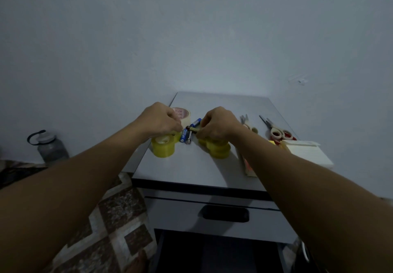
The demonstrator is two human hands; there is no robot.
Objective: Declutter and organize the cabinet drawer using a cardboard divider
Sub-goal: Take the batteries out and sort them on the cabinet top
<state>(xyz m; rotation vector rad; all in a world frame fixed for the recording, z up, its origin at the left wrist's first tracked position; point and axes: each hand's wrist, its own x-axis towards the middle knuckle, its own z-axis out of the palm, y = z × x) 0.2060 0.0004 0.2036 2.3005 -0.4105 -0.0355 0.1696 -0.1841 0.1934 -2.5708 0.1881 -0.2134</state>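
Drawer (212, 217) looks shut at lower centre, clutter on the desk (191, 166) mid-frame, right hand (219, 124) pinching a battery (191, 129), left hand (161, 119) curled over yellow tape rolls (162, 148), grip unclear; no divider visible, so sorting seems barely begun.

Only two hands and two forearms are resolved. Left hand (161, 121): back and knuckle line are shown, and the fingertips are mostly hidden beneath it. Right hand (219, 124): the back and knuckle ridge are shown, and the thumb side is partly exposed. Left forearm (85, 177) and right forearm (297, 177) are seen bare along their whole visible length, from wrist to frame edge. Both are rendered much wider near the camera by the wide-angle lens. The scene is dimly lit, so nails and fine surface detail cannot be made out. A rounded shape (138, 262) is noted at the bottom edge, possibly a bare foot, but it is too dark to confirm.
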